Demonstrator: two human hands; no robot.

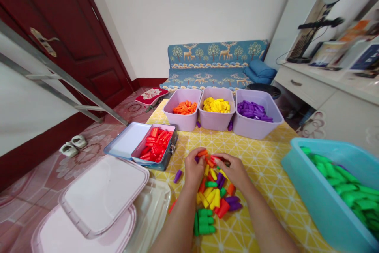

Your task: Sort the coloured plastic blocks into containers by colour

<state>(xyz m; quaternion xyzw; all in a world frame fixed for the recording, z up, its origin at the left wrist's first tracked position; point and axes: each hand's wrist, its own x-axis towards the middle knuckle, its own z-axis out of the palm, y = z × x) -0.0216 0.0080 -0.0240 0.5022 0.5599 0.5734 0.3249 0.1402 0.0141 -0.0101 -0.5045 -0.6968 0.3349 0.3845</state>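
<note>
Both hands are over a pile of mixed coloured plastic pieces on the yellow patterned tablecloth. My left hand is closed on an orange piece, with a bit of purple showing beside its fingers. My right hand pinches a red piece at the pile's far edge. The fingertips of the two hands are close together. Green pieces lie side by side near my left forearm, and a single purple piece lies left of my left wrist.
Lilac bins hold orange, yellow and purple pieces at the back. An open tin of red pieces and stacked lids are at left; a turquoise tub with green pieces is at right.
</note>
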